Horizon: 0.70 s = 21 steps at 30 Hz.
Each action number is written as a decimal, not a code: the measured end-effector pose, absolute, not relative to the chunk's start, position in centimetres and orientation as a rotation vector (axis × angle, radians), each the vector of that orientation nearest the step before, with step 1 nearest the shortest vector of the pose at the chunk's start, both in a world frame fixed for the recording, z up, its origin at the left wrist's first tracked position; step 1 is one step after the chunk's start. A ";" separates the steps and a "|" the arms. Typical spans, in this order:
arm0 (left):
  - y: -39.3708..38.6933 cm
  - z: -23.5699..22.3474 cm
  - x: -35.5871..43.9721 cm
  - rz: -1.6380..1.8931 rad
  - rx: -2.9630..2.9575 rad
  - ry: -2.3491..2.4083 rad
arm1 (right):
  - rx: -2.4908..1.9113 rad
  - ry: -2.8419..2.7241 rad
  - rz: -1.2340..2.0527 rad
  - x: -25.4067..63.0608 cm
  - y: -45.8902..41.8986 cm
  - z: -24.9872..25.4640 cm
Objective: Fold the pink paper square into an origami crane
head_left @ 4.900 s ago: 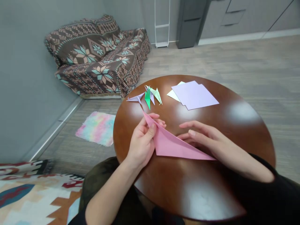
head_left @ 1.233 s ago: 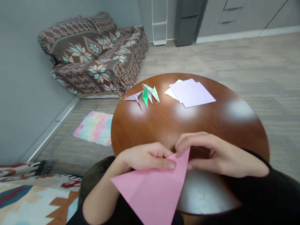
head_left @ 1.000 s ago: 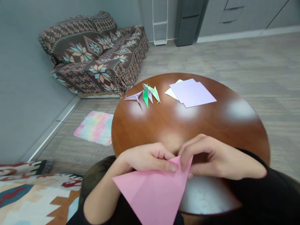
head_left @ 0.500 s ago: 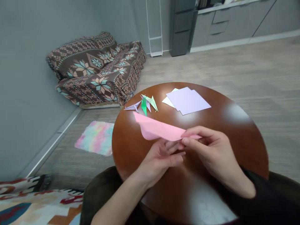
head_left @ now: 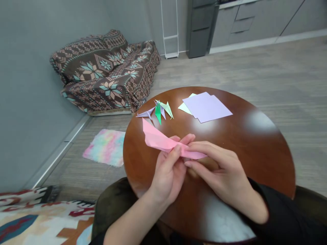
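A folded sheet of pink paper (head_left: 158, 139) is held up over the round brown table, its long end pointing to the far left. My left hand (head_left: 171, 170) grips it near its middle, thumb on top and fingers behind. At the paper's right end, my right hand (head_left: 217, 161) touches it with the index finger along the upper side; the thumb sits just below, and I cannot tell whether it presses the paper. Beyond the pink paper lie several folded paper cranes, a green one (head_left: 158, 113), a pale green one (head_left: 167, 109) and a lilac one (head_left: 146, 114) among them.
Flat lilac paper sheets (head_left: 208, 107) lie on the table (head_left: 258, 149) at the far side, with a pale green sheet (head_left: 186, 108) partly under them. A patterned sofa (head_left: 109, 75) stands to the far left, near a pastel fluffy mat (head_left: 104, 148) on the floor.
My left hand has moved from under the paper to clasp it, thumb now on top. My right hand has shifted slightly left, its fingers less tightly pinched. The paper's left part has tilted.
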<state>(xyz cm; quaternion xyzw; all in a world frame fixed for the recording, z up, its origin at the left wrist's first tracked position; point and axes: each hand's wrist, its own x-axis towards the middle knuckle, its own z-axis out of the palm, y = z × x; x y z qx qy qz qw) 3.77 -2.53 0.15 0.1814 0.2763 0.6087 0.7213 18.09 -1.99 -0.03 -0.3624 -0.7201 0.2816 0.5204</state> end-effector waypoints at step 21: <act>-0.5 0.9 0.9 1.189 0.394 0.858 | -0.775 -2.062 0.121 20.7 -0.3 -0.3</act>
